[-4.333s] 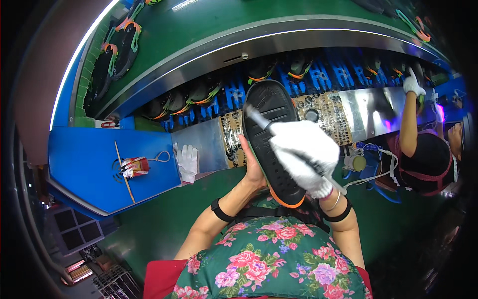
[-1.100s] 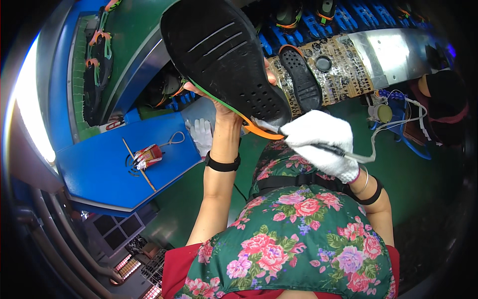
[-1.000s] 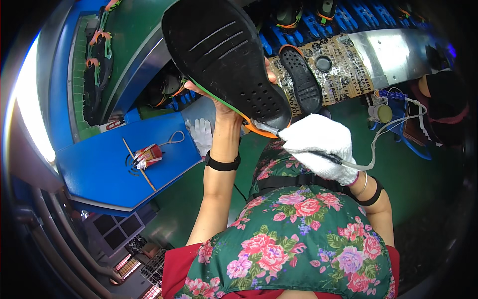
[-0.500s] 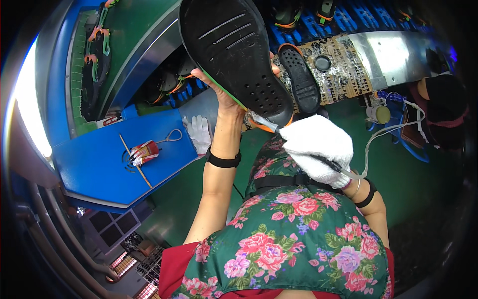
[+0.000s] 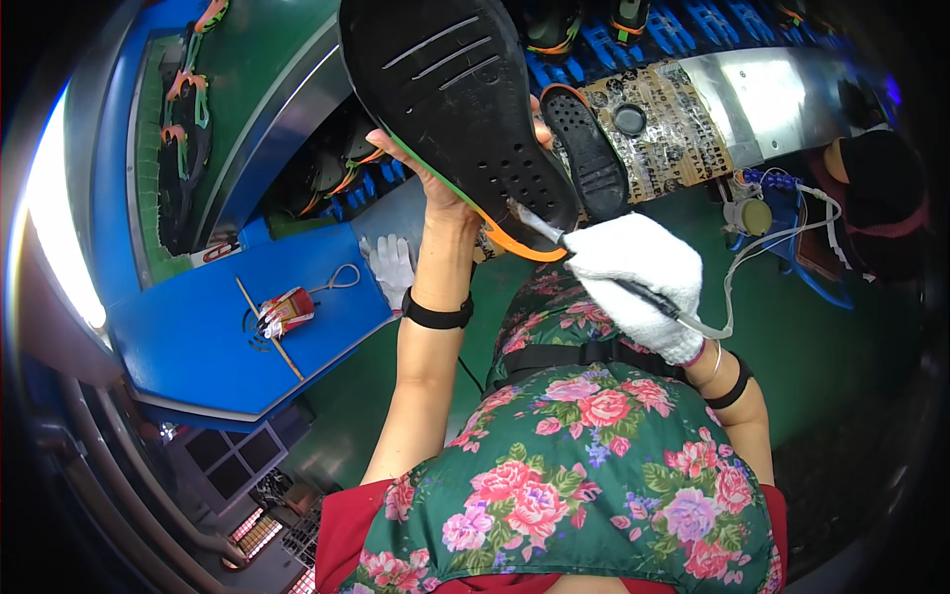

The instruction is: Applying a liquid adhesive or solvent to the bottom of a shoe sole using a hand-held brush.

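Note:
My left hand (image 5: 443, 190), bare, grips a large black shoe sole (image 5: 450, 99) from behind, thumb at its left edge and fingertips showing at its right. This sole has slots toward the front, small holes at the heel, and a green and orange rim. In a white knitted glove, my right hand (image 5: 638, 282) is closed around a brush (image 5: 539, 226) held like a pen. The bristles lie over the heel end, near the holes; whether they touch is hard to tell. A pale thin tube (image 5: 730, 307) runs from the brush handle.
Another black sole (image 5: 589, 158) lies on a taped cardboard sheet (image 5: 668, 129) beside a small round black cap (image 5: 628, 120). Behind are blue racks (image 5: 693, 35) with shoe parts. At left, a blue table (image 5: 198, 337) bears a red packet (image 5: 287, 312) and stick; a white glove (image 5: 391, 265) lies beside it.
The sole has shifted slightly left and tilted, showing more of its orange rim at the heel. The brush tip has moved from the sole's edge up over its heel face.

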Tool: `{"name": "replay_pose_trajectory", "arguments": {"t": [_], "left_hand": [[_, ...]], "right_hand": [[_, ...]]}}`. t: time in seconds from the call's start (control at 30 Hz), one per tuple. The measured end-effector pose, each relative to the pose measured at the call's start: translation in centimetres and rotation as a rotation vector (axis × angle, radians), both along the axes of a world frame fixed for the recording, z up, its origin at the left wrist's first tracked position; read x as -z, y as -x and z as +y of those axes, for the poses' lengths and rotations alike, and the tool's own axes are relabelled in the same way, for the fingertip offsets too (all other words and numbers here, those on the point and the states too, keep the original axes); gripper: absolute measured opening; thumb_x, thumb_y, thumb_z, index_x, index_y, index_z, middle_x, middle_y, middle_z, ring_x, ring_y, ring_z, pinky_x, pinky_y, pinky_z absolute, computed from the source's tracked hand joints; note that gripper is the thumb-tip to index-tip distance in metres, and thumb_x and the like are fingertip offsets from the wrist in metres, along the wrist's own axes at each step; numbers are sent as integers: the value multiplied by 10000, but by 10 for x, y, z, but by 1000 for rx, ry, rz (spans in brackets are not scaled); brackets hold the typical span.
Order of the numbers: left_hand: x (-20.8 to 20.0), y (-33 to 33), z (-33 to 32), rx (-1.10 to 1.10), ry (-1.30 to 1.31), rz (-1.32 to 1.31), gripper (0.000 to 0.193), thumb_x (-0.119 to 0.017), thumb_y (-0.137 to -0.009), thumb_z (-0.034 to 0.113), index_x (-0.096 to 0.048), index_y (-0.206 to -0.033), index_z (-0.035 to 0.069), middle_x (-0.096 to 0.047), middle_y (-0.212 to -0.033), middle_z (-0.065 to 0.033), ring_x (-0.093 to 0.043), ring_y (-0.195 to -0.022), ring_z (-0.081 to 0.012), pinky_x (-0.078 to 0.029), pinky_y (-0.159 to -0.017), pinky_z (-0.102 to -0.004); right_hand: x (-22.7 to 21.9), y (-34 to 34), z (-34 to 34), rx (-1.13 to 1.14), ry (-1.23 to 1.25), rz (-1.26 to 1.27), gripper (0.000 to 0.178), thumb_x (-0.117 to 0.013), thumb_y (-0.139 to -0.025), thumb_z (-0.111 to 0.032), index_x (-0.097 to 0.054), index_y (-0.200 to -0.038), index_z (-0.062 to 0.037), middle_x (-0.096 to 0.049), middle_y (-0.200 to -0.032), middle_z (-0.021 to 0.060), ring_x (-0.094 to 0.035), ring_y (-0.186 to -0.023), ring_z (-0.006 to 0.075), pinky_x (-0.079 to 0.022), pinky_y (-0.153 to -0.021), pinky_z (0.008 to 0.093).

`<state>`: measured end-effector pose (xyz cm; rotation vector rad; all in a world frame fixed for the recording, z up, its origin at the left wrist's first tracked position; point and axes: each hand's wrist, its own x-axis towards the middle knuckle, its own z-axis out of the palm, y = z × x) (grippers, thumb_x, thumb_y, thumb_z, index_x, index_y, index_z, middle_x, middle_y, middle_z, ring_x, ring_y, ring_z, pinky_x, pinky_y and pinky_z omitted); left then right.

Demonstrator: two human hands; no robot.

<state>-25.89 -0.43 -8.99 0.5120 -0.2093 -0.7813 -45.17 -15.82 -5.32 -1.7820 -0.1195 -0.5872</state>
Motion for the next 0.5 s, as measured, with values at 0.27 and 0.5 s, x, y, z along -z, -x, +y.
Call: {"name": "replay_pose_trajectory", "arguments": {"t": [0.27,0.5], "left_hand": [[-11,-9,-17,129,178,-142,1321,-457,-642,1016,-441,-1485,-1,-599,-1313,-290,-709,-987,-419,-635,-804,-552],[-16,-7,-16,238,173,-60,1274,-453,-669,995,-443,-1502,30,-598,-1333,-295,-722,-1020,-421,-640,-820,-568]], "right_hand": [[4,-8,-16,-212,-212,24,166,-787,-736,60,-765,-870,-37,-774,-963,148,-751,-855,266,-583,-748,358],[8,-8,-15,-412,24,-117,280,-838,-724,-25,-782,-994,-73,-778,-1025,109,-752,-902,267,-589,-770,350]]}}
